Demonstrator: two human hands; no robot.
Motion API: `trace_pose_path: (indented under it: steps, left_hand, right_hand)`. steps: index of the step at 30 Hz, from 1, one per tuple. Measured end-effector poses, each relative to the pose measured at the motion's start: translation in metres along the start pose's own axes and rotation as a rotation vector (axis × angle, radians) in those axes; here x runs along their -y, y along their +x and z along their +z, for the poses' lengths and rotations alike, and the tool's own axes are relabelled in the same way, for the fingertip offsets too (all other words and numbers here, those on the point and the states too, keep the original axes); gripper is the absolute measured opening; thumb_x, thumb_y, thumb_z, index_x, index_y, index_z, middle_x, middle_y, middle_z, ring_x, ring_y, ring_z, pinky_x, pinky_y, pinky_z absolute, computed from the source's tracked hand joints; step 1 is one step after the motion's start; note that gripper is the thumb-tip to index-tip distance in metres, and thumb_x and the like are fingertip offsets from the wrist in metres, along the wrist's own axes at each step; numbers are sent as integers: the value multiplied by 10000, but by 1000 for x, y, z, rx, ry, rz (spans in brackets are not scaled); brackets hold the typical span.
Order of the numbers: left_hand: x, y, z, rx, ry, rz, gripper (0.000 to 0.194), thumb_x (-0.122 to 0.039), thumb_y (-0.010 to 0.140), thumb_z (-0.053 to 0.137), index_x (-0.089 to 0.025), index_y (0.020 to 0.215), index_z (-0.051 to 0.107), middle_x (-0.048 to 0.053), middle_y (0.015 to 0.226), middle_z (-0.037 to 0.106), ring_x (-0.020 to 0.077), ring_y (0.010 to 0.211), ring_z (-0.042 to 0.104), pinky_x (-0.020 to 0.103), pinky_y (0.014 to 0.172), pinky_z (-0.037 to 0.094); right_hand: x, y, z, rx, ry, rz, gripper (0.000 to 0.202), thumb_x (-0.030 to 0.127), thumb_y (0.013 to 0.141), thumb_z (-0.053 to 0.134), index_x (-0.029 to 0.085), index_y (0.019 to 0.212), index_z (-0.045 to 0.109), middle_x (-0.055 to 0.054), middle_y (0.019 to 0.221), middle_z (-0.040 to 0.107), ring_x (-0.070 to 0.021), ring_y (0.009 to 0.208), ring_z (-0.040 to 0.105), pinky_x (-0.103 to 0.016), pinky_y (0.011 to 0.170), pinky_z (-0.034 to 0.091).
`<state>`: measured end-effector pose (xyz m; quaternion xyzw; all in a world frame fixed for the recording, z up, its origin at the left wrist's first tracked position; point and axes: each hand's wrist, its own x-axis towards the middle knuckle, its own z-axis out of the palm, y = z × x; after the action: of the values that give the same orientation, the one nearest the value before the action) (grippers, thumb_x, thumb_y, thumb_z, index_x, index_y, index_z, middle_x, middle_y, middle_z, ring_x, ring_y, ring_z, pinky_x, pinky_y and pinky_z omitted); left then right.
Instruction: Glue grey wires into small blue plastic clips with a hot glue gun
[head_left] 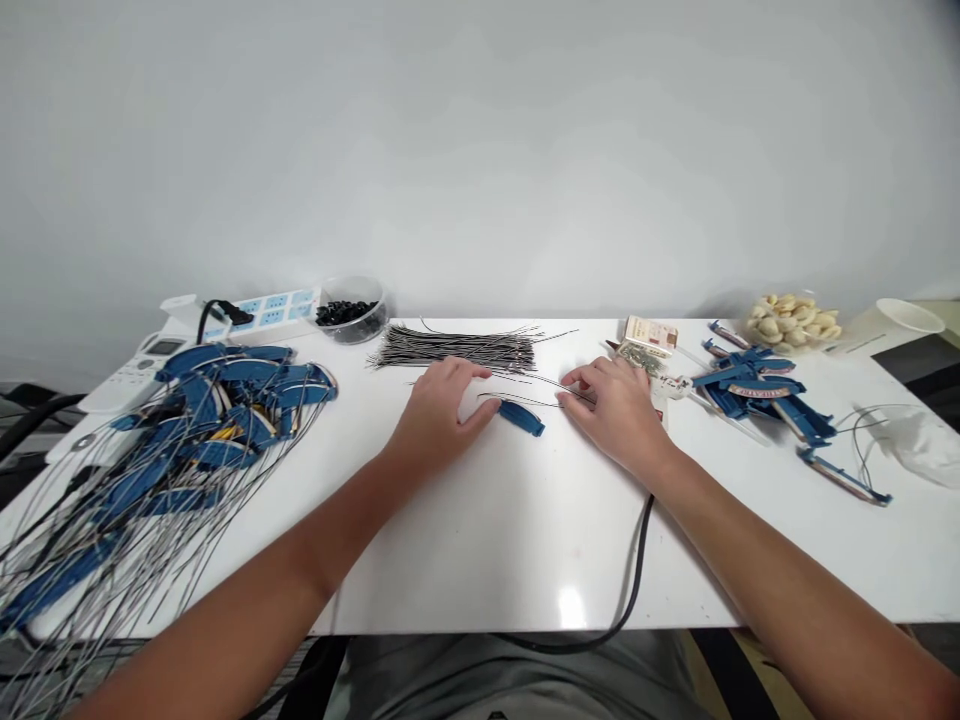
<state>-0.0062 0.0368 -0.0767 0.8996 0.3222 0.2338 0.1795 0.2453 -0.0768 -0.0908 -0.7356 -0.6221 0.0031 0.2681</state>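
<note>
My left hand [442, 402] rests on the white table with its thumb and index finger apart. The thumb tip lies at the near end of a small curved blue plastic piece [523, 418]. To the right, my right hand [616, 408] pinches thin dark wires [529, 400] between thumb and fingers. Their loose ends stretch left above the blue piece, toward my left fingertips. Just behind both hands lies a bundle of straight dark wires [457, 348]. Whether the held wires join the blue piece cannot be made out.
Blue pieces with trailing wires [217, 400] heap up at left, by a white device [142, 365], a power strip [274, 308] and a bowl of black bits [351, 310]. At right are a small box [649, 335], more blue parts [761, 390], pale nut-like pieces [793, 322] and a cup [900, 322]. A black cable [637, 570] crosses the front edge.
</note>
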Motion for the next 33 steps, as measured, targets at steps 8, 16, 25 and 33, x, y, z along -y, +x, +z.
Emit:
trace_pose_path:
  steps: [8,16,25,33]
  left_hand:
    - [-8,-4,4,69,-57,112,198,-404,1026,606,-242,1056,717,50,1168,685,245,1138,592,437,1075,383]
    - [5,4,6,35,-18,-27,346,-397,1033,577,-252,1334,670,59,1145,696,252,1094,600,445,1015,391]
    - [0,8,6,-103,-109,-53,164,-337,994,649,-240,1015,780,8,927,768,189,836,615,353,827,460]
    - [-24,-3,4,-223,-410,171,104,-229,950,762,-258,1039,808,-11,953,790,139,879,680,267,762,518]
  right_hand:
    - [4,3,-4,85,86,55,100,275,935,658,219,879,718,-29,825,676,-243,879,559,-415,863,297]
    - [12,1,-10,173,140,4,170,265,955,626,208,810,693,-38,823,676,-231,869,557,-400,847,346]
    - [18,-3,-8,114,193,-54,139,277,1013,580,217,927,670,-53,917,671,-247,920,569,-415,875,392]
    - [38,-9,-27,111,405,-325,175,335,1047,623,260,1198,670,-41,1109,704,-234,1066,592,-428,977,385]
